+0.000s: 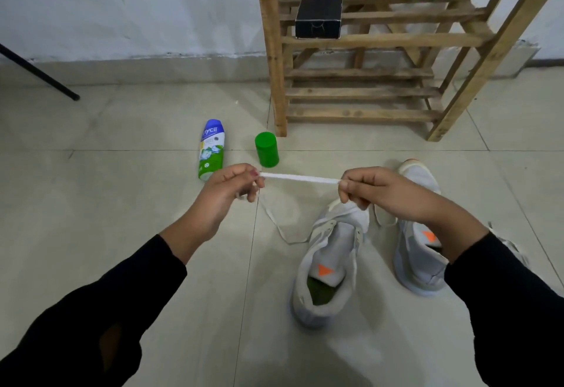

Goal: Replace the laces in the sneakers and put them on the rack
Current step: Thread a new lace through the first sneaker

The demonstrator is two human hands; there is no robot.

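the left hand (227, 191) and right hand (370, 188) each pinch the white shoelace (300, 177) taut above the sneakers (331, 264), where a loose pinch could let it slip.

The wooden rack (366, 93) is cut off by the top edge of the frame, and a black rod (39, 73) by the left edge. The right hand (384, 191) hides the middle of the rightmost sneaker (421, 264). The taut lace (299, 177) disappears into that hand and into the left hand (225, 191). The fine print on the bottle (211, 150) is too small to read.

Pale grey sneakers (331, 258) lie near right; wooden slatted rack (360, 93) stands far behind; green plastic cap (267, 149) left of it.
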